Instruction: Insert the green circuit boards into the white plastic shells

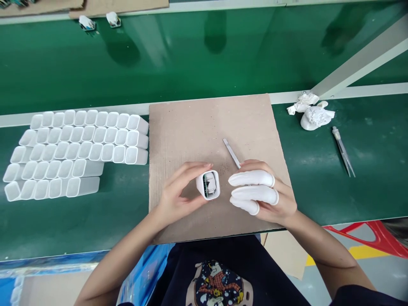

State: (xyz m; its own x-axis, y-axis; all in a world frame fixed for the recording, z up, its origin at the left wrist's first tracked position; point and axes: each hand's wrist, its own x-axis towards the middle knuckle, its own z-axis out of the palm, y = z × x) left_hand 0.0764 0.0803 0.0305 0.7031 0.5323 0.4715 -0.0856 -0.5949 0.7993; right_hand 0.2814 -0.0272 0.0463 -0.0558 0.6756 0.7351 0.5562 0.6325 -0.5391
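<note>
My left hand (180,193) curls its thumb and fingers around a white plastic housing (199,185), which stands with its mouth facing up. Inside the housing are a green circuit board (205,185) and a white part (211,183). To its right is my right hand (263,189), with white finger cots (255,194) on three of its digits. Metal tweezers (231,153) stick out from under its bare fingers, seemingly held there; their other end is hidden. The right fingertips are apart from the housing.
Rows of white housings (87,134) stand at left on the green bench (121,221). Cardboard (191,127) lies under my hands. At right are crumpled white material (315,117) and another pair of tweezers (343,151). Two small parts (113,19) sit on the upper ledge.
</note>
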